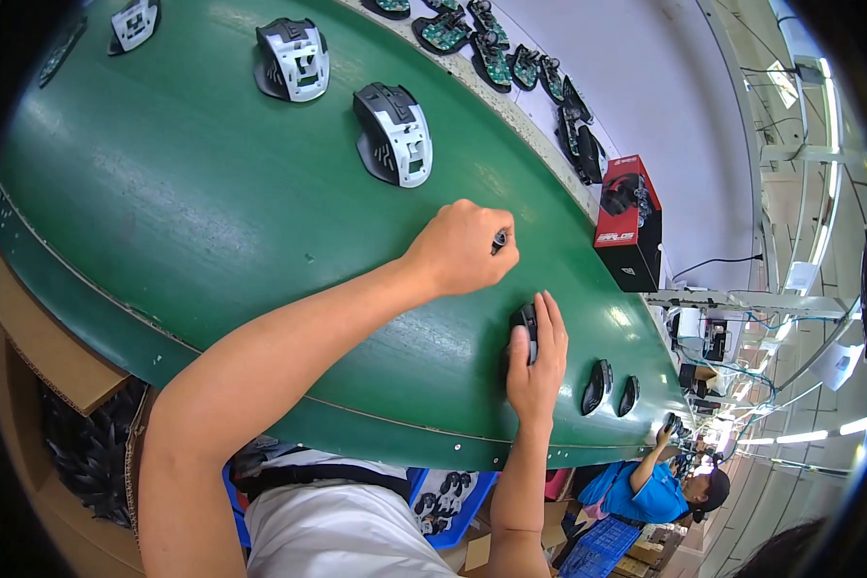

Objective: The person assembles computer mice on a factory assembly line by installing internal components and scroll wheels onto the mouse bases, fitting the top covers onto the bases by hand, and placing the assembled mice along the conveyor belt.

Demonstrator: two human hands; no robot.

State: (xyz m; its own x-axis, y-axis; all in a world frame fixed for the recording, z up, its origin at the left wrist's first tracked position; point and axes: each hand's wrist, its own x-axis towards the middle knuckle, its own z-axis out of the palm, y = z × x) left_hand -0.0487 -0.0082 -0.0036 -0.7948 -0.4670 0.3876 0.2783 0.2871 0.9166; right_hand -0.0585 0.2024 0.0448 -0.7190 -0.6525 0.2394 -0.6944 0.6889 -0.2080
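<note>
My left hand (464, 249) is closed in a fist above the green work surface (212, 222). A small dark, round-ended thing (499, 242) shows between its fingers; the rest is covered by the hand. Lower and to the right, my right hand (539, 356) holds a black computer mouse (524, 323), thumb on one side and straight fingers along the other. Beyond my left hand lies a part-built mouse (395, 135) with a dark grey top and a white inner frame. A similar part-built mouse (294, 60) lies farther left.
Black mice (597, 386) lie to the right, toward a co-worker in a blue shirt (636, 493). Green circuit boards on dark bases (491, 63) line the far ledge, beside a red and black box (628, 222). Cartons (43, 328) and a blue bin (480, 491) stand at the near side.
</note>
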